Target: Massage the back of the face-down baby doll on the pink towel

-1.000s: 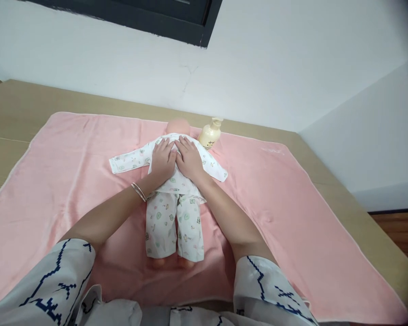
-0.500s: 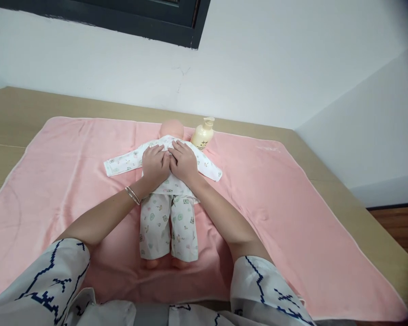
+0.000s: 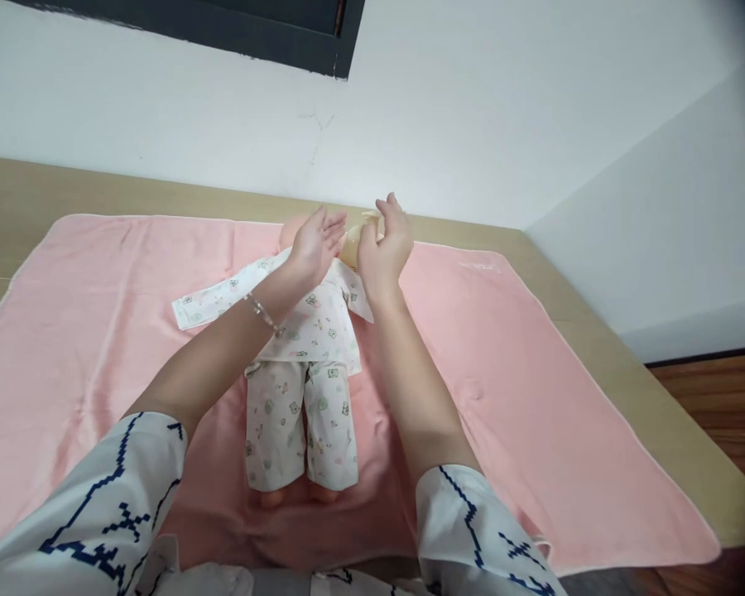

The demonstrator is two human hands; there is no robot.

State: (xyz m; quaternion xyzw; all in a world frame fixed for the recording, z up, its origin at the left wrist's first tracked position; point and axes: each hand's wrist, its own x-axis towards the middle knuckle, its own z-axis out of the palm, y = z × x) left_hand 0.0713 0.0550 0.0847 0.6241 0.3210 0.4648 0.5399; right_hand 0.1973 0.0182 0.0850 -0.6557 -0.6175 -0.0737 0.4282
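Note:
A doll (image 3: 314, 323) in a white patterned top and trousers lies on its back on a pink cloth (image 3: 484, 414), sleeves spread out. My left hand (image 3: 319, 242) is lifted over the doll's upper chest, partly covering its head, with the palm turned up and the fingers stretched out; it holds nothing. To its right, my right hand (image 3: 388, 248) is raised in front of a pale yellow pump bottle (image 3: 351, 247). Its thumb and fingers are apart and slightly bent. Much of the bottle is hidden behind that hand, and I cannot tell whether they touch.
The cloth is spread over a wooden table (image 3: 571, 323), whose top shows along the back and right. Behind it rises a white wall (image 3: 447, 116) with a dark frame (image 3: 273, 33) at the upper left. Brown wooden flooring (image 3: 713, 406) shows at the lower right.
Both hands have lifted off the doll's chest. The left has turned palm up, and the right has moved right to the bottle. The view has shifted slightly.

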